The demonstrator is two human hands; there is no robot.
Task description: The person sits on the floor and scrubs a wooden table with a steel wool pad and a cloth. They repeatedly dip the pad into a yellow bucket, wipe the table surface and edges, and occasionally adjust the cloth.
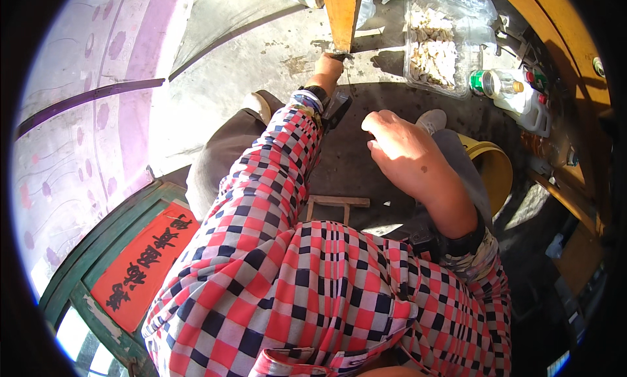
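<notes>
My left hand (327, 72) reaches forward to the floor at the foot of an orange-yellow wooden post (341, 19). Its fingers are curled around a small dark object (341, 56), too small to name. A black band (318, 92) circles that wrist, and a black device (338, 111) sits beside it. Nearer to me, my right hand (399, 144) hovers above the shaded floor with its fingers bent. Their tips are turned away, so whether they hold anything is hidden. A dark band (463, 240) wraps the right wrist too.
A clear plastic box (409, 58) of pale pieces stands ahead to the right. Beside it lie plastic bottles (492, 84) and a white jug (531, 115). A yellow bucket (499, 176) is by my right leg. A green wooden door (78, 284) bears a red paper (142, 269) with writing.
</notes>
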